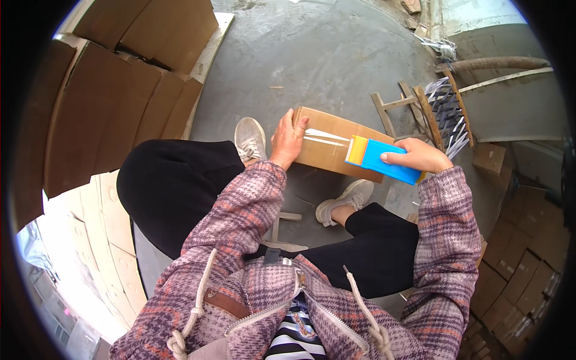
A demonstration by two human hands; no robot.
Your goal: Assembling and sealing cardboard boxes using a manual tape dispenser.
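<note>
A small brown cardboard box point(327, 157) stands in front of me between my feet. My left hand point(288, 137) grips its left end, with the fingers and thumb at the edge. In my right hand point(417, 156) is a blue and yellow tape dispenser point(384, 158), the thumb lying along its top. The dispenser's toothed yellow end rests at or just over the box top, right of the middle. A strip of shiny tape point(326, 137) runs along the top from near my left fingers toward the dispenser. My right fingers are hidden beneath the dispenser.
Tall stacked cartons point(102, 102) rise at the left. A wooden stool with a woven strap seat point(447, 111) lies tipped at the right, near another carton point(491, 161). Several flat or stacked cartons point(516, 276) are at the lower right. Grey concrete floor point(300, 54) stretches ahead.
</note>
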